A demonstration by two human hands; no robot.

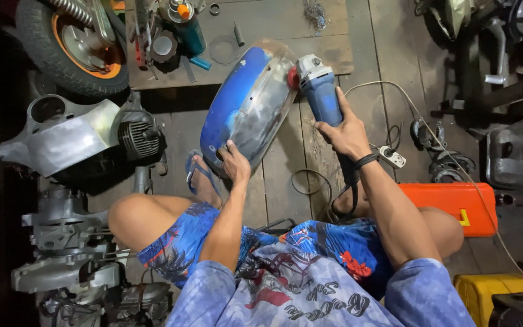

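Blue curved metal panel (246,106), paint ground away to bare grey along its middle, standing on edge on the wooden floor (273,188) just ahead of the knees. Lower edge resting near a foot in a blue sandal (200,175); exact contact point hidden behind the panel's rim. Left hand (235,162) clamped on that lower rim, fingers curled over the edge, tips out of sight behind the metal. Blue angle grinder (320,91) pressed against the panel's upper right edge, disc mostly hidden between grinder head and panel. Right hand (344,132) wrapped tight round the grinder body, fingers closed on it, black band at the wrist. Pale cable (419,115) looping off to the right, end cut off by the frame edge.

Further out: orange case (455,206) beside the right knee, yellow box (494,290) partly cut off at bottom right. White plug adapter (392,157) on the boards. To the left, a grey scooter body shell (68,136) and engine parts (68,242), lower ones lost in shadow. Tyre with orange rim (71,45) cut off at top left. Small tools and a teal can (189,33) on a board above, too cluttered to sort out. Right side dark, machinery hard to make out.
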